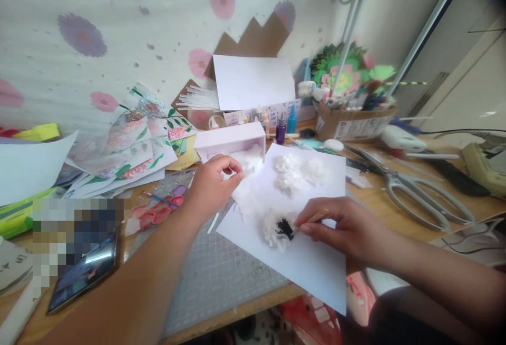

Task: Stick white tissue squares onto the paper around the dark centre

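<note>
**Asker:** On the left of the desk, what lies there?

**Describer:** Floral printed papers [134,145] and a phone [85,274], then a grey cutting mat [221,276]. Over the mat, the left hand [211,187] pinches white fluffy material [247,163] just in front of a small white box [231,142].

**Asker:** And further right?

**Describer:** A white sheet [312,266] carries white paper flowers [298,174]. The right hand [343,226] grips a thin stick, probably a brush; its tip touches the black centre of the nearest flower [279,229]. Scissors [419,195] lie well apart, unused.

**Asker:** Which step is this?

**Describer:** Seemingly darkening the flower's centre. Next calls for light, steady dabs, keeping black off the petals
</note>
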Demonstrator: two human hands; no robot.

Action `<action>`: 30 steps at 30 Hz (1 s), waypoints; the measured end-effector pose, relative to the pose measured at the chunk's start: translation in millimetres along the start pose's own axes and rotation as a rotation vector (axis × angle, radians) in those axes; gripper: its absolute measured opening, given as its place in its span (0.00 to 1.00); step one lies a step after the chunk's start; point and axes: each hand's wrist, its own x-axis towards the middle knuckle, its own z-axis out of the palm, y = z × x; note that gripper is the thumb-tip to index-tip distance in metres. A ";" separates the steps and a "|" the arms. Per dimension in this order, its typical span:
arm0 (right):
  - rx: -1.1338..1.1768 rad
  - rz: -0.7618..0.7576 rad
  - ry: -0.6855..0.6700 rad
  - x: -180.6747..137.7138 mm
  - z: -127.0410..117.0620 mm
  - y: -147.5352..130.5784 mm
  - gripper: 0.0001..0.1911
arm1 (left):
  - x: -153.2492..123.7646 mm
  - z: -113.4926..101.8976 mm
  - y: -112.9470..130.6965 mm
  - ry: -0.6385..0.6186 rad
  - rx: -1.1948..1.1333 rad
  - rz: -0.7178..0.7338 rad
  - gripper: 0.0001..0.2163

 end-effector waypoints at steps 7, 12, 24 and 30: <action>0.034 -0.052 -0.050 0.8 5.9 -1.3 0.06 | -21.6 3.1 42.8 -0.410 -0.620 -0.158 0.04; -0.006 -0.150 -0.116 0.3 7.2 -2.1 0.07 | -30.8 15.1 51.7 -0.643 -0.686 -0.301 0.04; 0.072 -0.092 -0.124 -7.2 -9.1 -4.8 0.06 | -38.8 33.5 41.5 -0.749 -0.286 -0.207 0.03; 0.018 -0.169 -0.084 -4.8 -5.4 -2.1 0.07 | -39.4 35.3 40.7 -0.746 -0.239 -0.183 0.04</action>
